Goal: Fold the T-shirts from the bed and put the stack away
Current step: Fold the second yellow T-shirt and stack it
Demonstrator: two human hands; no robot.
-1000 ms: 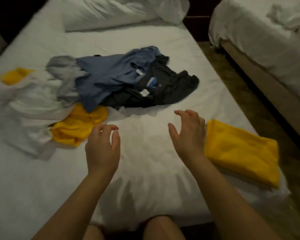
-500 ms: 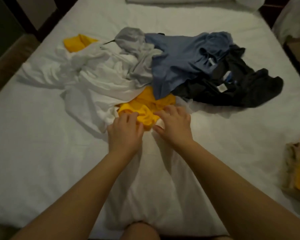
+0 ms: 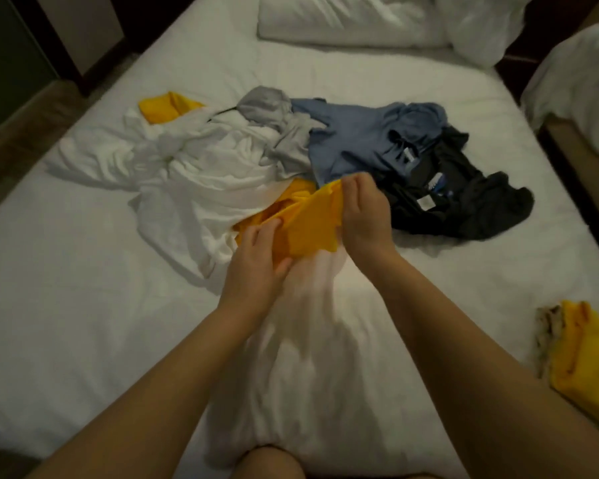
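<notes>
While both hands work at the near edge of the heap, no writing is legible: a small white tag [image 3: 426, 202] on the black T-shirt [image 3: 474, 209] just right of the right hand [image 3: 363, 216] is too blurred to read, same for the neck label [image 3: 408, 155] on the blue T-shirt [image 3: 353, 140] just beyond that hand. A blue-and-white print [image 3: 437, 184] on the black one is also unreadable. Right hand pinches the top edge of the yellow T-shirt [image 3: 312, 223], fingertips bunched together on the cloth. Left hand [image 3: 256, 261] grips the same shirt lower down, fingers curled over it and thumb under a fold. The shirt is lifted slightly between the hands, soft and crumpled, its far part tucked under the white T-shirt [image 3: 204, 174] that sprawls left of the left hand. Grey T-shirt [image 3: 277, 126] is bunched beyond the hands, between white and blue. Another bit of yellow cloth [image 3: 163, 108] pokes out at the far left of the heap. Folded yellow T-shirt [image 3: 588, 361] lies flat well right of the right forearm, near the edge of the bed [image 3: 66, 271]. White wrinkled sheet throughout. Pillow [image 3: 343, 22] far beyond the heap; second bed [image 3: 574, 81] far right.
</notes>
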